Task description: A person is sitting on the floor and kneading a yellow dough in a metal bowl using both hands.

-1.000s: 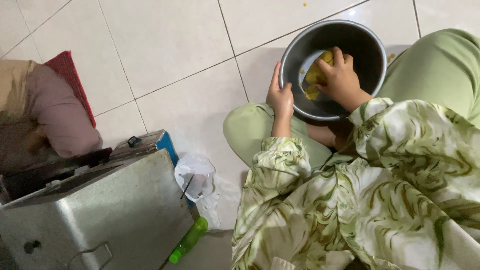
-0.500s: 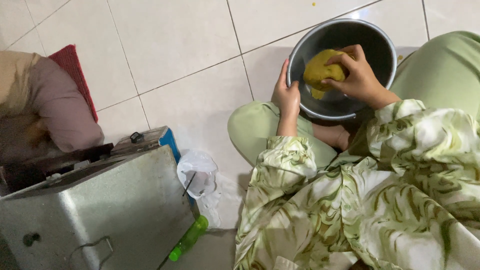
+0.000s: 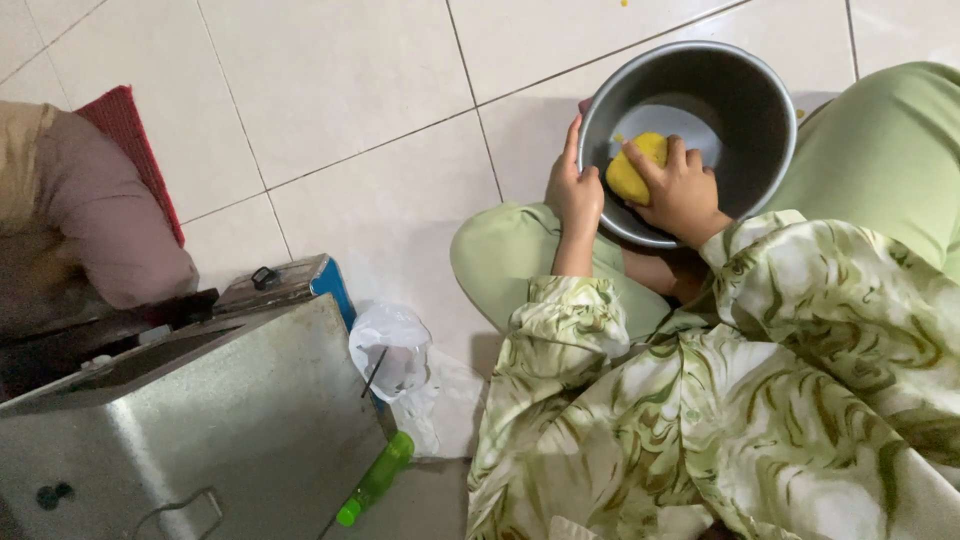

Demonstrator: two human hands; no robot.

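To the far left of your hands, a person in brown and mauve cloth point(image 3: 70, 230) sat on a red mat point(image 3: 135, 150), and a big metal box point(image 3: 200, 430) stood on the tiled floor point(image 3: 330, 90). Between the box and your left knee lay a crumpled white plastic bag point(image 3: 392, 350), and below it a small green bottle point(image 3: 375, 485).

Your left hand point(image 3: 575, 195) lay on the near left rim of the metal bowl point(image 3: 765, 110), with the fingers closed over the edge, so its grip was clamped on the bowl to keep it steady. This hand was in the same place as half a second ago and one second ago.

The change was at your right hand point(image 3: 685, 195). One second ago it was deep in the bowl on yellow pieces at the bottom. Half a second ago it held the yellow lump high and loose, near the far wall. Now the grip of this hand was closed on the yellow dough lump point(image 3: 632, 170), which was rounder and more compact, and you pressed it against the near left wall of the bowl, just beside your left hand. The bowl also looked more tilted toward you.

I judged from this that the loose material was gathered into one mass, and that you were kneading or shaping it. The bottom of the bowl showed almost no yellow rests.
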